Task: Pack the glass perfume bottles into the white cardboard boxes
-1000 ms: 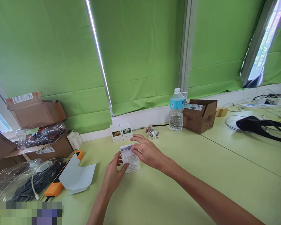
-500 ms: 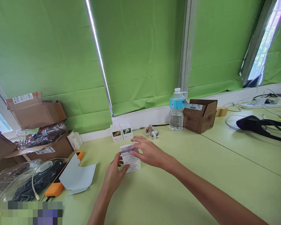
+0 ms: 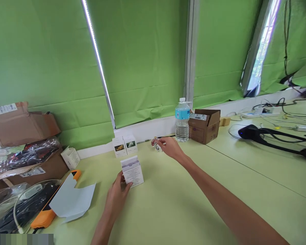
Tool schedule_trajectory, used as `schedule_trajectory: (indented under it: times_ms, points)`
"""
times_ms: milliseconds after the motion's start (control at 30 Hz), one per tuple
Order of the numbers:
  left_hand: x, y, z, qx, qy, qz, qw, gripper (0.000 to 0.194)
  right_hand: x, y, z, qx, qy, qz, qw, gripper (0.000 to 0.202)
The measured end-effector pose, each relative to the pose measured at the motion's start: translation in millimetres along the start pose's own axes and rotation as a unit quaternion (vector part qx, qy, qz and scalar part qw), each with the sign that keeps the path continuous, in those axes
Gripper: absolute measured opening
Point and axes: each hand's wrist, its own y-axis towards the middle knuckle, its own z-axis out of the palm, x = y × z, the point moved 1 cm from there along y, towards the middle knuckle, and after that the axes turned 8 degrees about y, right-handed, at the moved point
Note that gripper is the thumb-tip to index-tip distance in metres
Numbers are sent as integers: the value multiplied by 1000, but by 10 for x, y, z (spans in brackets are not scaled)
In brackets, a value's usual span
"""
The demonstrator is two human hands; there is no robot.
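Far left, at 10 o'clock from the open white box (image 3: 134, 175), a torn brown box (image 3: 28, 127) sits on a pile. At 8 o'clock, a bent white sheet (image 3: 72, 200) lies partly over an orange tool (image 3: 44, 217) on the worktop (image 3: 163, 204).

Next is the left hand (image 3: 117, 194), at 7 o'clock. Its grip is closed on the open white box: fingers at the left side, thumb low on the front. The box seems to stand on the worktop, with its top flap up. I cannot see what is inside. Just past it, near 11 o'clock, are a box with a yellow flower picture (image 3: 119, 149) and a box with a white flower picture (image 3: 131, 145), side by side.

Between 1 and 2 o'clock, the right hand (image 3: 170, 148) has its fingertips at a shiny little thing (image 3: 155, 144). I cannot tell if its grip is tight on it yet. The step now looks like getting hold of the shiny little thing while the left hand steadies the box. The next move seems to call for a soft, sure pinch, as it looks smooth and might slip.

At 2 o'clock stands a water bottle (image 3: 182, 126).
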Motion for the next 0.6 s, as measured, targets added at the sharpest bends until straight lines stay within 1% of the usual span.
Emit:
schedule_trajectory:
  times_ms: [133, 333, 400, 467, 600]
  points:
    - [36, 5, 29, 1, 11, -4, 1000, 44, -289, 37, -1, -16, -5, 44, 999, 28]
    - [151, 46, 111, 0, 10, -20, 1000, 49, -681, 5, 175, -18, -4, 101, 995, 20]
    - [172, 60, 128, -7, 29, -25, 999, 49, -804, 7, 224, -19, -3, 118, 993, 23]
    - [176, 72, 135, -15, 49, -35, 998, 49, -921, 23, 262, -20, 1, 132, 991, 31]
    - [176, 94, 127, -37, 76, -51, 995, 46, -1114, 97, 334, -16, 19, 141, 990, 46]
